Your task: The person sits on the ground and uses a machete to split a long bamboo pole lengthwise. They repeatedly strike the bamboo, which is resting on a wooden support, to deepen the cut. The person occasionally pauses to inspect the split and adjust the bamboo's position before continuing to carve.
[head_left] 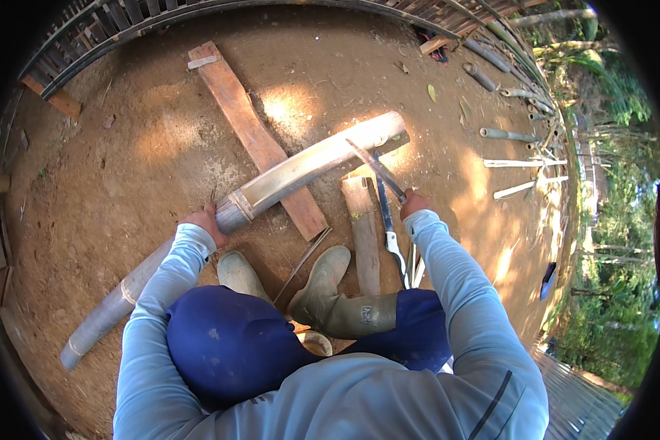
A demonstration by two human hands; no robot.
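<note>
A thick bamboo pole (143, 277) slants from the lower left to the upper middle, resting across a reddish wooden plank (249, 132) on the ground. Beyond a ringed joint, its far part has a long pale stretch along the top, cut open near that joint. My left hand (207, 222) grips the pole just on the near side of the joint; some fingers are hidden. In my right hand (416, 203) is a machete (374, 169), whose blade points up and left, its tip over or against the pole's far part; contact cannot be told.
A saw (393, 246) with a white handle lies beside a short wooden block (362, 238), right of my boots (326, 275). Cut bamboo lengths (507, 135) lie along the right side. A slatted fence (132, 18) runs across the top, with brown dirt ground between.
</note>
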